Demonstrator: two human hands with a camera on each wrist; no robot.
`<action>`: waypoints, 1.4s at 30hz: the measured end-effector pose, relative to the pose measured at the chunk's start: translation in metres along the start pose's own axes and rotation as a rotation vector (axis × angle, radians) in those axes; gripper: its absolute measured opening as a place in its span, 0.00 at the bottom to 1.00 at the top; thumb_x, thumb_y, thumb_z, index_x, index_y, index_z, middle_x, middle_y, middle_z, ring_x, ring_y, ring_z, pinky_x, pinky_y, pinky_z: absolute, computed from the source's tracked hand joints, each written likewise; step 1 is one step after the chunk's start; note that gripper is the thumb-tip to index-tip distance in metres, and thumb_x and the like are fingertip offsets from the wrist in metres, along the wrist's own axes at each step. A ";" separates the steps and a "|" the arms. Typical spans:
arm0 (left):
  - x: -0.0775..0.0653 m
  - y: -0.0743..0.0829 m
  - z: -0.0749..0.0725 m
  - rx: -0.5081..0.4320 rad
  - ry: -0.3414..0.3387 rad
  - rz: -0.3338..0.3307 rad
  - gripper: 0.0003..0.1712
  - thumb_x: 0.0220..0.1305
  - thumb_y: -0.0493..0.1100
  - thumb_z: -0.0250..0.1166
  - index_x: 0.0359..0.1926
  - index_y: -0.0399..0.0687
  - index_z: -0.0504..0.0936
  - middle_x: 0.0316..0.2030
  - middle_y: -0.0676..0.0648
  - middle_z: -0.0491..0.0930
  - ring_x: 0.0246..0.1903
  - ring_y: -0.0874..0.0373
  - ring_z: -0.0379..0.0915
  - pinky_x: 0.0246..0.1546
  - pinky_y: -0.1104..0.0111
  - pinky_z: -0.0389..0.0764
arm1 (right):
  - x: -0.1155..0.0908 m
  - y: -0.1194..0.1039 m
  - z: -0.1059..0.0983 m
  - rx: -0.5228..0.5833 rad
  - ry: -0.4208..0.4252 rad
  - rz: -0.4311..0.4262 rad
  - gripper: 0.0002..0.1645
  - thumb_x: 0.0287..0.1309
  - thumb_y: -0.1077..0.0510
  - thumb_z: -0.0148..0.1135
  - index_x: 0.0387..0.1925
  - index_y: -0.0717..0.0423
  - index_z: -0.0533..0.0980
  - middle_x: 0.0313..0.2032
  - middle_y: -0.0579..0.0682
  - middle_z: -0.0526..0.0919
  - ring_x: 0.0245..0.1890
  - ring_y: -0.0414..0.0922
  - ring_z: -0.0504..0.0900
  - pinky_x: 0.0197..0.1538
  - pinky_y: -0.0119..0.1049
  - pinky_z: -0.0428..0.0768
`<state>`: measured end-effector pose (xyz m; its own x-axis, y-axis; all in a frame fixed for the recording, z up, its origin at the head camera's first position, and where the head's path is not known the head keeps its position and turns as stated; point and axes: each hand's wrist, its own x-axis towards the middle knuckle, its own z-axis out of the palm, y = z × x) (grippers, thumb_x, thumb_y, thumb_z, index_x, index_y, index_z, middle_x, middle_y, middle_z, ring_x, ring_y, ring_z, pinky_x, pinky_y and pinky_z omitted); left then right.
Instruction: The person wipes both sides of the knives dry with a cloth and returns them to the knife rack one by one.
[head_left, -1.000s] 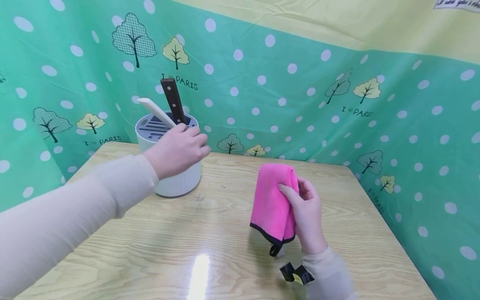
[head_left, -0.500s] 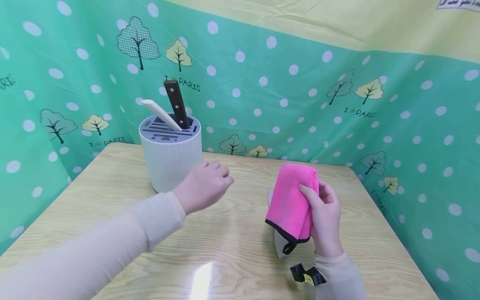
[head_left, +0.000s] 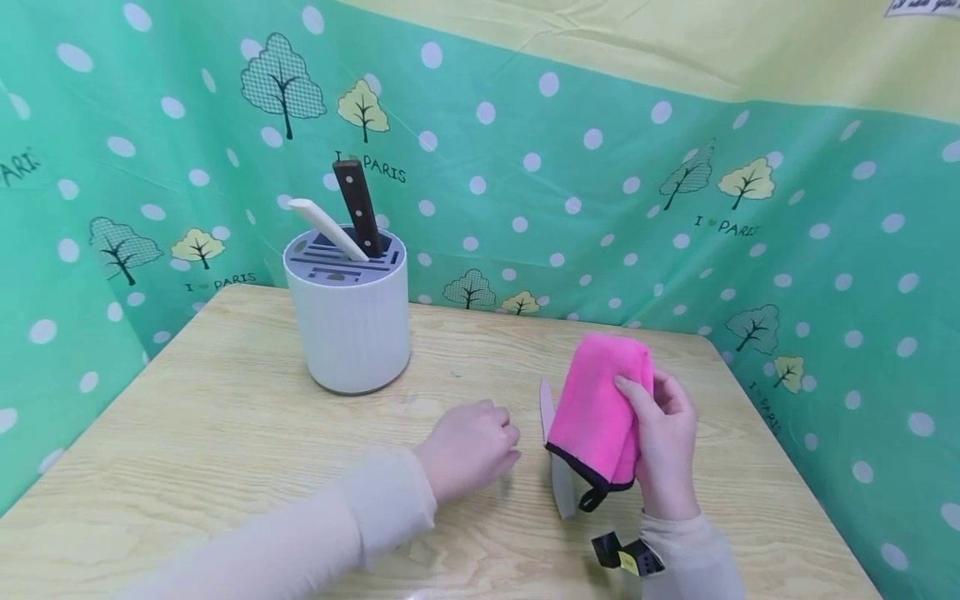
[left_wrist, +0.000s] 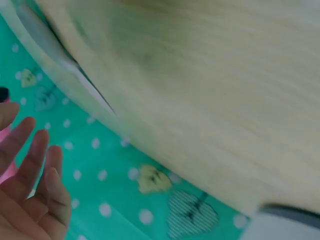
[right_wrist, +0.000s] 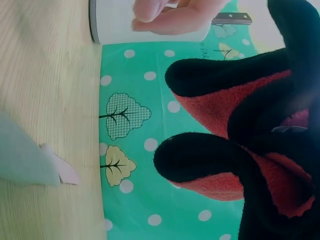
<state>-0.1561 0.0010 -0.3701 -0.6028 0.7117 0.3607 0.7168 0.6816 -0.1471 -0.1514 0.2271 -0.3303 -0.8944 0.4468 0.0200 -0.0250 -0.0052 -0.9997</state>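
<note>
Pink cloth (head_left: 600, 408) was pinched in right grip (head_left: 666, 437), left grip (head_left: 471, 450) relaxed, unloaded; knife (head_left: 563, 489) was located on counter (head_left: 217, 417).

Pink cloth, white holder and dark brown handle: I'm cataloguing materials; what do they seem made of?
Pink cloth: soft, matte fabric, perhaps microfibre; its surface looks fuzzy.
White holder: probably low-sheen plastic, judging by its even, faintly ribbed wall.
Dark brown handle: perhaps wood or imitation wood, matte, with pale rivet-like dots.
</note>
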 end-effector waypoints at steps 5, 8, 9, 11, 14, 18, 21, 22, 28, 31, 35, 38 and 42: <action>0.017 0.031 0.008 -0.076 -0.059 -0.089 0.09 0.64 0.50 0.65 0.31 0.54 0.86 0.25 0.56 0.79 0.24 0.63 0.71 0.22 0.74 0.74 | 0.004 0.000 -0.004 -0.006 0.011 -0.018 0.17 0.61 0.53 0.68 0.50 0.49 0.77 0.40 0.43 0.80 0.37 0.39 0.82 0.38 0.28 0.82; 0.028 0.048 0.013 -0.121 -0.076 -0.155 0.09 0.64 0.47 0.64 0.29 0.52 0.85 0.23 0.54 0.80 0.21 0.63 0.72 0.18 0.73 0.73 | 0.005 0.000 -0.005 -0.004 0.019 -0.026 0.17 0.60 0.53 0.68 0.50 0.50 0.77 0.39 0.42 0.80 0.37 0.39 0.82 0.37 0.28 0.82; 0.031 0.052 0.015 -0.131 -0.092 -0.177 0.10 0.64 0.47 0.64 0.27 0.51 0.85 0.22 0.54 0.80 0.20 0.62 0.72 0.17 0.72 0.73 | 0.006 0.000 -0.005 -0.004 0.021 -0.029 0.16 0.60 0.54 0.68 0.49 0.50 0.77 0.39 0.42 0.80 0.36 0.39 0.82 0.37 0.28 0.82; 0.037 0.060 0.019 -0.155 -0.130 -0.229 0.10 0.62 0.49 0.66 0.26 0.51 0.84 0.21 0.54 0.80 0.19 0.61 0.73 0.16 0.71 0.73 | 0.006 0.001 -0.005 -0.002 0.023 -0.037 0.16 0.60 0.54 0.68 0.49 0.50 0.78 0.39 0.43 0.80 0.37 0.39 0.82 0.37 0.28 0.82; 0.048 0.067 0.026 -0.199 -0.224 -0.303 0.12 0.54 0.52 0.72 0.24 0.52 0.82 0.21 0.54 0.81 0.18 0.61 0.73 0.17 0.71 0.73 | 0.007 0.003 -0.005 0.015 0.024 -0.049 0.16 0.60 0.56 0.69 0.49 0.52 0.78 0.38 0.43 0.80 0.36 0.39 0.82 0.37 0.28 0.82; 0.059 0.074 0.035 -0.226 -0.346 -0.337 0.15 0.47 0.55 0.75 0.21 0.53 0.79 0.21 0.55 0.80 0.19 0.62 0.72 0.17 0.71 0.73 | 0.008 0.004 -0.005 0.032 0.028 -0.049 0.16 0.59 0.57 0.69 0.48 0.54 0.78 0.38 0.43 0.81 0.36 0.39 0.82 0.37 0.27 0.82; 0.063 0.076 0.040 -0.205 -0.387 -0.335 0.18 0.50 0.57 0.74 0.20 0.53 0.78 0.20 0.55 0.79 0.18 0.62 0.71 0.16 0.71 0.73 | 0.008 0.003 -0.005 0.024 0.031 -0.048 0.16 0.59 0.56 0.69 0.49 0.53 0.78 0.38 0.43 0.81 0.37 0.40 0.81 0.37 0.27 0.82; 0.064 0.076 0.041 -0.189 -0.394 -0.341 0.18 0.50 0.58 0.74 0.20 0.53 0.78 0.20 0.55 0.78 0.18 0.62 0.71 0.15 0.71 0.73 | 0.008 0.003 -0.005 0.019 0.031 -0.050 0.17 0.59 0.56 0.69 0.49 0.52 0.78 0.38 0.43 0.81 0.37 0.40 0.81 0.37 0.27 0.82; 0.066 0.075 0.050 -0.147 -0.426 -0.396 0.17 0.48 0.59 0.74 0.23 0.53 0.82 0.24 0.55 0.81 0.20 0.62 0.73 0.17 0.71 0.74 | 0.008 0.004 -0.004 0.030 0.018 -0.048 0.16 0.59 0.57 0.69 0.49 0.54 0.78 0.38 0.43 0.81 0.36 0.39 0.82 0.38 0.27 0.82; 0.065 0.071 0.054 -0.202 -0.427 -0.434 0.14 0.53 0.55 0.70 0.21 0.52 0.81 0.23 0.54 0.80 0.19 0.62 0.71 0.17 0.71 0.73 | 0.007 0.004 -0.003 0.017 0.016 -0.035 0.16 0.60 0.56 0.69 0.49 0.53 0.78 0.38 0.43 0.81 0.36 0.39 0.82 0.38 0.27 0.82; 0.063 0.066 0.052 -0.296 -0.424 -0.513 0.13 0.54 0.51 0.69 0.21 0.52 0.78 0.20 0.53 0.77 0.17 0.62 0.69 0.15 0.71 0.71 | 0.006 0.004 -0.003 -0.001 0.013 -0.022 0.16 0.60 0.55 0.68 0.50 0.52 0.77 0.39 0.43 0.81 0.36 0.38 0.82 0.38 0.28 0.82; 0.060 0.062 0.048 -0.342 -0.408 -0.538 0.13 0.53 0.50 0.70 0.20 0.51 0.78 0.19 0.53 0.77 0.17 0.62 0.69 0.15 0.71 0.72 | 0.006 0.004 -0.001 -0.002 0.000 -0.013 0.17 0.61 0.55 0.68 0.50 0.52 0.77 0.39 0.43 0.80 0.36 0.38 0.83 0.38 0.29 0.83; 0.057 0.056 0.046 -0.384 -0.391 -0.546 0.13 0.54 0.47 0.70 0.20 0.48 0.78 0.20 0.51 0.78 0.17 0.61 0.71 0.15 0.71 0.73 | 0.005 0.005 0.000 0.002 -0.010 -0.008 0.16 0.61 0.55 0.68 0.50 0.52 0.77 0.39 0.43 0.81 0.36 0.38 0.83 0.38 0.29 0.83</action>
<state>-0.1666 0.0875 -0.4005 -0.9345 0.3488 -0.0713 0.3109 0.8971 0.3138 -0.1560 0.2289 -0.3352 -0.8987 0.4376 0.0281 -0.0331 -0.0037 -0.9994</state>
